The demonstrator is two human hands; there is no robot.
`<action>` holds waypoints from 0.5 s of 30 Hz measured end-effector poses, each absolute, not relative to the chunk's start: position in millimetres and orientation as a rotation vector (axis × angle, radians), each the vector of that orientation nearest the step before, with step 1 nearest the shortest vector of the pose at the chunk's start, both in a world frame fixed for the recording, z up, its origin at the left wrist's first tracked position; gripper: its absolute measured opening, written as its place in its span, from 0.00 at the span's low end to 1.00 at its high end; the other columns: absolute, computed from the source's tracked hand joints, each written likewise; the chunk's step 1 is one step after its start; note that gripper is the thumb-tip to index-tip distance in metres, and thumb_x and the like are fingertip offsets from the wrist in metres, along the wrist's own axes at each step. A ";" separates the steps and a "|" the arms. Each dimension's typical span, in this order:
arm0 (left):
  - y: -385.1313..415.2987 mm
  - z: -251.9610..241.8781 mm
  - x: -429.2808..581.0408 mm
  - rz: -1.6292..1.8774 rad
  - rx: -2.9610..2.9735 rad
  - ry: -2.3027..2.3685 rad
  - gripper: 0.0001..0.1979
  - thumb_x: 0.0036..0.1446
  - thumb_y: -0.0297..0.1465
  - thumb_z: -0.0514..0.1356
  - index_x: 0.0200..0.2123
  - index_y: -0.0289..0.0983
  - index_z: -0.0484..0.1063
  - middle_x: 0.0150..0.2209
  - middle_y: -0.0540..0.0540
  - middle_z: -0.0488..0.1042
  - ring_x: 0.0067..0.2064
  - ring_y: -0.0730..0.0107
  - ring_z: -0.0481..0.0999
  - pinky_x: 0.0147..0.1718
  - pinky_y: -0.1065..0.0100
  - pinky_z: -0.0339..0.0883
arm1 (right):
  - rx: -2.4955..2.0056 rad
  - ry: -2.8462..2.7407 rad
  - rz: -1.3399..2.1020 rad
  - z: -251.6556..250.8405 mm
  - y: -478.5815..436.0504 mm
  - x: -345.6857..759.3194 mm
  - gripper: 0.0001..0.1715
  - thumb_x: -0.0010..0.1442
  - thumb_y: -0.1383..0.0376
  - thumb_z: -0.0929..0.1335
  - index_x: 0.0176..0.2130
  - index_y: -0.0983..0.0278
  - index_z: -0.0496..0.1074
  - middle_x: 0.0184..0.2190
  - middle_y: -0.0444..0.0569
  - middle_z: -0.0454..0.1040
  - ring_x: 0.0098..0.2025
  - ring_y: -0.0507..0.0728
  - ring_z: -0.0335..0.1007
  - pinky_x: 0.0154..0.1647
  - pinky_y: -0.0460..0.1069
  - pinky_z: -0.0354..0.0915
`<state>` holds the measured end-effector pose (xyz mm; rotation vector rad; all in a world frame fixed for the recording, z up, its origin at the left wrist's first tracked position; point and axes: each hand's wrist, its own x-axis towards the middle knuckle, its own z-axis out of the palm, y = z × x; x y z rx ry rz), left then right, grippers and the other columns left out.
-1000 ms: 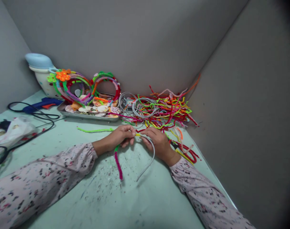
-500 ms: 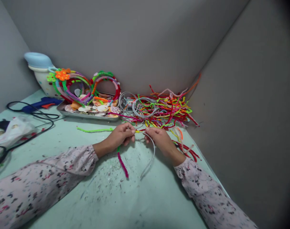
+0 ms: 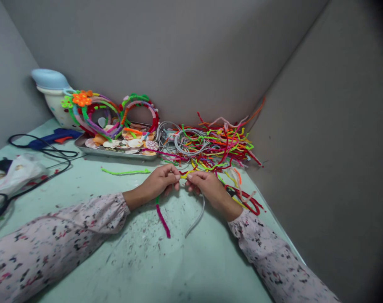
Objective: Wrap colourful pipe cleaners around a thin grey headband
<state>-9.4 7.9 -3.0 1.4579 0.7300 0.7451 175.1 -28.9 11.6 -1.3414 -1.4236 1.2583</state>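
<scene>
Near the middle of the pale green surface [image 3: 141, 261], the left hand [image 3: 158, 183] and the right hand [image 3: 207, 187] meet, fingertips almost touching. Fingers cover the top of the thin grey headband [image 3: 196, 219], so only one bent end shows, curving out below the right hand onto the surface. How the yellow fuzzy stick [image 3: 186, 173] sits between the hands is too small to tell.

Both hands are curled shut. The left hand pinches the pink fuzzy stick [image 3: 162, 216], whose soft end trails out under it and lies on the surface. The right hand pinches the headband.

Just behind the hands, at the back right corner, is a messy pile of fuzzy sticks [image 3: 223, 147] in red, yellow, green and orange. Grey wire rings [image 3: 191, 143] lie at its left side. A green fuzzy stick [image 3: 125, 171] lies flat, left of the left hand. Along the back edge is a shiny metal tray [image 3: 115, 152] of round shells [image 3: 131, 144], with loopy wrapped headbands [image 3: 115, 113] leaning there. They partly hide a white jug [image 3: 52, 97]. Toward the left edge are a blue glue gun [image 3: 52, 136], a black cord [image 3: 52, 168] and a crinkly plastic bag [image 3: 17, 174], cut off by the picture.
</scene>
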 end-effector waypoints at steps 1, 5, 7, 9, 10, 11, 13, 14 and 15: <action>7.8 -3.0 -9.4 0.745 1.454 0.727 0.07 0.57 0.34 0.56 0.33 0.36 0.63 0.23 0.53 0.71 0.15 0.82 0.61 0.13 0.77 0.50 | -1.334 -1.418 1.257 11.6 -29.0 174.9 0.13 0.55 0.59 0.67 0.30 0.67 0.74 0.23 0.45 0.72 0.23 0.48 0.65 0.21 0.44 0.57; 7.1 -2.4 -9.2 0.743 1.434 0.723 0.07 0.57 0.34 0.56 0.32 0.36 0.63 0.23 0.53 0.71 0.15 0.82 0.61 0.13 0.77 0.51 | -1.293 -1.405 1.249 9.2 -28.1 175.1 0.12 0.55 0.60 0.67 0.31 0.66 0.74 0.24 0.45 0.73 0.23 0.49 0.65 0.21 0.44 0.56; 7.2 -2.4 -9.1 0.745 1.428 0.719 0.07 0.57 0.34 0.57 0.32 0.36 0.63 0.22 0.53 0.71 0.15 0.82 0.61 0.13 0.77 0.51 | -1.270 -1.401 1.257 7.0 -27.6 175.6 0.12 0.55 0.59 0.67 0.31 0.66 0.74 0.26 0.46 0.73 0.24 0.49 0.66 0.21 0.44 0.57; 7.6 -2.6 -9.1 0.745 1.418 0.715 0.07 0.57 0.34 0.57 0.33 0.37 0.63 0.22 0.53 0.71 0.15 0.81 0.61 0.13 0.76 0.51 | -1.255 -1.395 1.263 5.0 -27.2 176.2 0.13 0.55 0.58 0.67 0.32 0.66 0.74 0.27 0.47 0.74 0.25 0.50 0.66 0.22 0.44 0.57; 7.9 -2.6 -9.0 0.745 1.412 0.715 0.07 0.57 0.34 0.57 0.33 0.37 0.63 0.22 0.53 0.71 0.15 0.81 0.61 0.13 0.76 0.51 | -1.250 -1.394 1.265 4.2 -27.1 176.5 0.13 0.54 0.58 0.67 0.33 0.66 0.74 0.27 0.47 0.74 0.26 0.50 0.67 0.22 0.44 0.58; 8.1 -2.6 -9.0 0.743 1.405 0.714 0.07 0.57 0.35 0.57 0.33 0.37 0.63 0.22 0.53 0.71 0.15 0.81 0.61 0.13 0.76 0.51 | -1.246 -1.393 1.265 3.7 -27.1 176.8 0.13 0.54 0.58 0.67 0.33 0.66 0.74 0.27 0.47 0.74 0.26 0.50 0.67 0.23 0.44 0.58; 8.2 -2.1 -8.8 0.739 1.396 0.715 0.08 0.56 0.35 0.57 0.32 0.37 0.63 0.22 0.53 0.71 0.15 0.82 0.61 0.13 0.76 0.51 | -1.234 -1.395 1.264 3.3 -27.2 177.4 0.13 0.54 0.58 0.68 0.33 0.65 0.73 0.27 0.46 0.74 0.26 0.50 0.66 0.23 0.45 0.58; 8.1 -1.8 -8.7 0.734 1.392 0.716 0.08 0.56 0.35 0.57 0.32 0.37 0.63 0.22 0.53 0.71 0.14 0.82 0.61 0.13 0.76 0.50 | -1.227 -1.398 1.262 3.4 -27.4 177.7 0.13 0.54 0.58 0.68 0.33 0.65 0.73 0.27 0.46 0.74 0.26 0.50 0.66 0.23 0.45 0.58; 7.9 -1.5 -8.6 0.731 1.390 0.721 0.08 0.56 0.35 0.57 0.32 0.37 0.63 0.22 0.53 0.71 0.14 0.82 0.61 0.13 0.76 0.50 | -1.220 -1.402 1.258 3.7 -27.6 178.0 0.12 0.54 0.58 0.68 0.33 0.65 0.73 0.27 0.46 0.73 0.26 0.50 0.66 0.23 0.45 0.58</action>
